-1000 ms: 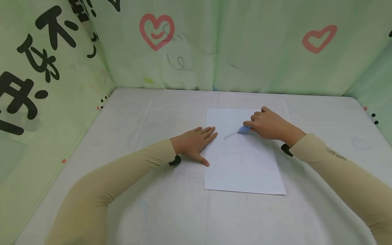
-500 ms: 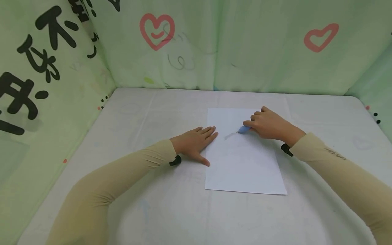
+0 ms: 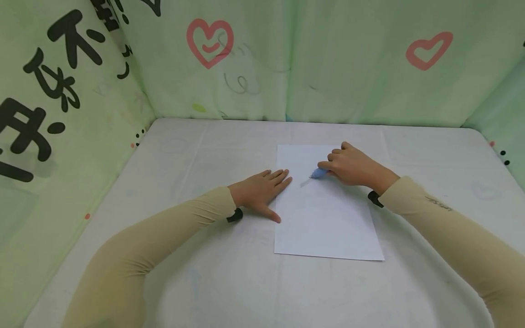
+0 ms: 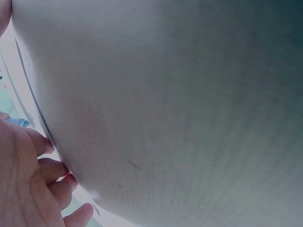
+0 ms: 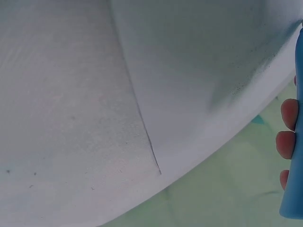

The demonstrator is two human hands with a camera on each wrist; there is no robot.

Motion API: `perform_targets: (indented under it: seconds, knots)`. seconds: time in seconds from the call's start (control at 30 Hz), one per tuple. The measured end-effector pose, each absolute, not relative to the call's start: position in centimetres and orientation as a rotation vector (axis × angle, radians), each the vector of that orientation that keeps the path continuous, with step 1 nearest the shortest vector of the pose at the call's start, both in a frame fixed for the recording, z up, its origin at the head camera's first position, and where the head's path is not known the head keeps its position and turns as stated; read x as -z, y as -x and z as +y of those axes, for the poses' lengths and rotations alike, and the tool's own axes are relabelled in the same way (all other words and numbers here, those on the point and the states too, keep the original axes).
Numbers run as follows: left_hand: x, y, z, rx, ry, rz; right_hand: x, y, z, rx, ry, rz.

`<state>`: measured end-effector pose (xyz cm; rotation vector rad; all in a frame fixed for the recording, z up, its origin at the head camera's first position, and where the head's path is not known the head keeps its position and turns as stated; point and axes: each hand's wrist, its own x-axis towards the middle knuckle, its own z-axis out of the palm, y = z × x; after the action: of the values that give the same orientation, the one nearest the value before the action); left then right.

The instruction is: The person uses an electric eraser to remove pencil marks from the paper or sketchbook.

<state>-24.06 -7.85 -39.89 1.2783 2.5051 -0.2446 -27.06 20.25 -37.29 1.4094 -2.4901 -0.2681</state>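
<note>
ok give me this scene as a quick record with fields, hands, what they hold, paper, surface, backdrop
left hand: left hand lies flat, fingers straight, fingertips on the left edge of the sheet
right hand: right hand grips a blue tool, fingers curled round it
blue tool: blue tool with its tip down on the sheet; whether pen or eraser is unclear
white paper: white paper lies flat, a faint grey mark by the tool's tip
table: table with a pale grey cloth cover
backdrop: green curtain with red hearts and black characters
sleeves: beige, both arms
</note>
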Motion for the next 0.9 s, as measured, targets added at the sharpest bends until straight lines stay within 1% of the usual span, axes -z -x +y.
perform_targets:
  seconds: [0.43, 0.77, 0.9]
  knots:
    - [39.9, 24.1, -7.9, 0.266, -1.283, 2.510, 37.7, 27.0, 22.2, 0.266, -1.396, -2.459]
    - [40.0, 24.1, -7.8, 0.262, -1.268, 2.507, 37.5, 27.0, 20.3, 0.287, -1.411, -2.495]
    - [39.9, 24.1, -7.8, 0.257, -1.276, 2.510, 37.4, 26.9, 20.4, 0.306, -1.399, -2.509]
